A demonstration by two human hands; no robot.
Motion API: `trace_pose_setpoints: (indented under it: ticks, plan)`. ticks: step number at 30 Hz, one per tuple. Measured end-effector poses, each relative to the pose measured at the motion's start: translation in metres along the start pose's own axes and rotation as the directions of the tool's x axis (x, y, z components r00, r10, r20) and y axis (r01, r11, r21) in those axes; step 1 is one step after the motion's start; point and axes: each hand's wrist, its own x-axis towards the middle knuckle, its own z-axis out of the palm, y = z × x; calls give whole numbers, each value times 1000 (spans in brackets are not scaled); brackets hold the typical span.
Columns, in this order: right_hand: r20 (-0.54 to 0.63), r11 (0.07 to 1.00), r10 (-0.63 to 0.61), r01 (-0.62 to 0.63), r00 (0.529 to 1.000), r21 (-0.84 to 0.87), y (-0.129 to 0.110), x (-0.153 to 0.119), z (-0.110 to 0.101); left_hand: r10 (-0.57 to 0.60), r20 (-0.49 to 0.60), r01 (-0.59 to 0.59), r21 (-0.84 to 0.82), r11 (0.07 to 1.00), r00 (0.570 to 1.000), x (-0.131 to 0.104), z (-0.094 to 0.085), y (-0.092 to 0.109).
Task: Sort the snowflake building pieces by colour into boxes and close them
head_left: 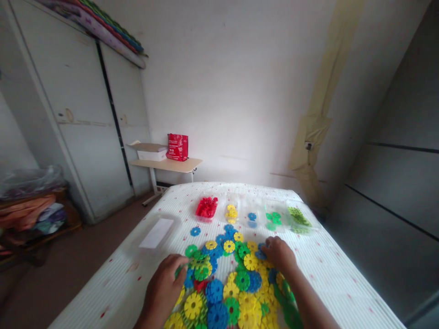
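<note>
Flower-shaped plastic discs with notched edges lie in a loose heap across the near middle of the table, in yellow (pixel 194 305), blue (pixel 218 314) and green (pixel 232 310). My left hand (pixel 165 285) rests at the heap's left side, thumb and forefinger apart, close to green discs (pixel 191 250). On the right side, my right hand (pixel 281 256) has its fingertips pinched together at a blue disc (pixel 260 252). A few red pieces (pixel 200 285) show among the discs between my hands. One blue disc (pixel 195 231) lies apart, beyond the heap.
Clear boxes stand in a row beyond the heap, holding red pieces (pixel 206 207), yellow discs (pixel 231 213), blue discs (pixel 252 216), green discs (pixel 273 218) and light green pieces (pixel 299 216). A clear lid-like tray (pixel 157 234) with white paper lies left. A red bag (pixel 177 147) stands on a side table (pixel 164 164).
</note>
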Motion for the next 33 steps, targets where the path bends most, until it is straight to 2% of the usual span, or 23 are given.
trace_pose_setpoints:
  ticks: [5, 8, 11, 13, 16, 18, 20, 22, 24, 26, 28, 31, 33]
  plan:
    - [56, 999, 14, -12, 998, -41, 3, 5, 5, -8, 35, 9, -29, 1000, 999, 0, 11, -1]
    - [47, 997, 26, -29, 999, 65, 8, 3, 7, -11, 49, 12, -33, 999, 999, 0, 13, -3]
    - [-3, 965, 68, -65, 998, 253, 12, 3, 6, 4, 44, -2, -39, 999, 999, -1, 15, -6]
    - [-49, 892, 119, -86, 992, 444, 16, 2, 2, 11, 39, -9, -39, 999, 999, -2, 15, -7]
    - [-61, 674, 187, -83, 980, 734, 22, 0, -8, 20, 31, -19, -32, 999, 999, -2, 16, -8]
    - [-34, 545, 182, -72, 983, 836, 24, -3, -15, 25, 29, -24, -30, 999, 999, -2, 17, -8]
    - [-9, 505, 117, -51, 993, 862, 22, -6, -19, 27, 30, -26, -29, 999, 999, -1, 17, -8]
    - [15, 559, 9, -17, 1000, 829, 17, -9, -19, 27, 31, -26, -28, 999, 999, -1, 17, -8]
    - [37, 685, -74, 24, 997, 728, 9, -11, -16, 24, 27, -24, -27, 999, 999, -1, 16, -7]
    - [52, 821, -93, 48, 994, 569, 2, -14, -12, 19, 27, -18, -23, 1000, 999, -1, 15, -5]
    - [61, 913, -75, 45, 995, 405, -5, -16, -11, 13, 31, -13, -17, 1000, 999, -1, 15, -4]
    - [89, 973, -51, 29, 995, 230, -10, -18, -13, 17, 35, -16, -14, 1000, 999, -2, 15, -5]
    - [107, 984, -46, 27, 993, 174, -11, -17, -14, 28, 34, -27, -19, 999, 999, -1, 16, -7]
